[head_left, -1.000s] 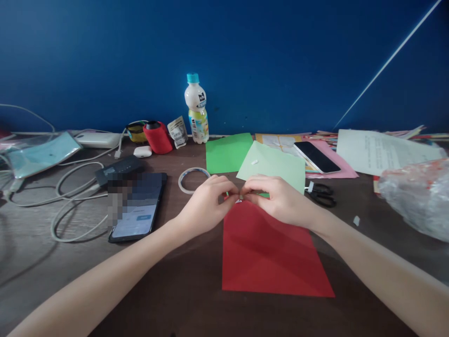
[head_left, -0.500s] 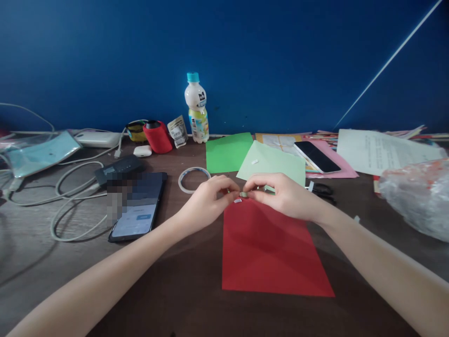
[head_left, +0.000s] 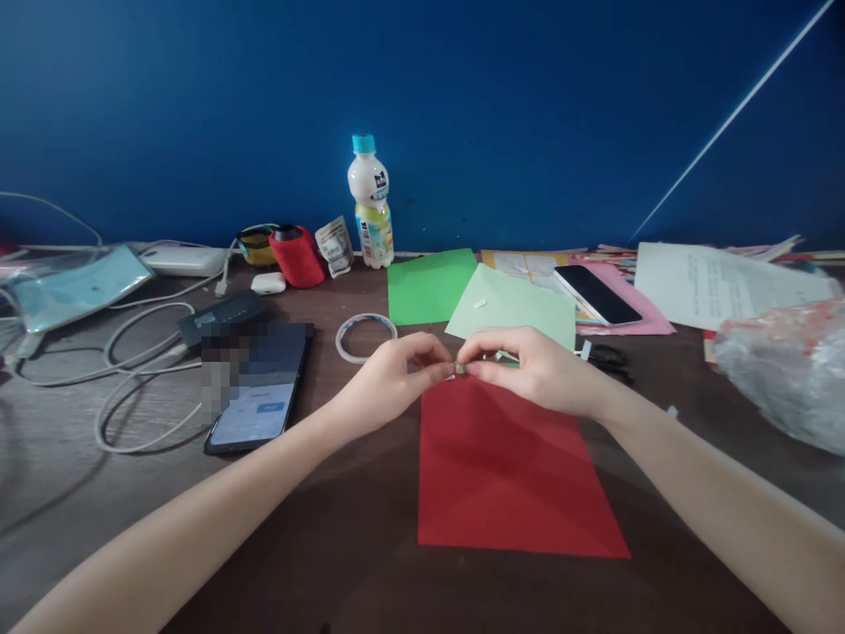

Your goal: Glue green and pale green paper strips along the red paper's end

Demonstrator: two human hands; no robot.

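Over the far edge of a red paper sheet (head_left: pixel 508 475), my two hands meet fingertip to fingertip. A tiny pale green strip (head_left: pixel 461 369), perhaps paper, is pinched between them. My left hand (head_left: pixel 402 374) is closed on its left end, thumb against forefinger. My right hand (head_left: pixel 518 365) is closed on its right end in the same way. A small white scrap lies on the red paper, mostly hidden by my left fingertips. Beyond my hands lies a light green paper sheet (head_left: pixel 515 304) with a small white piece (head_left: pixel 480 304) on it.
A roll of tape (head_left: pixel 340 339) and a phone (head_left: pixel 257 409) lie to the left, with white cables and a black device (head_left: pixel 224 319). Behind stand a bottle (head_left: pixel 371 202) and a bright green sheet (head_left: pixel 429 286). Black-handled scissors (head_left: pixel 607 359), another phone (head_left: pixel 598 294) and crumpled plastic (head_left: pixel 785 374) are on the right.
My left fingertips have shifted slightly right, closer to my right fingertips, and cover more of the white scrap. The strip between them looks shorter and more turned. The red paper stays put.
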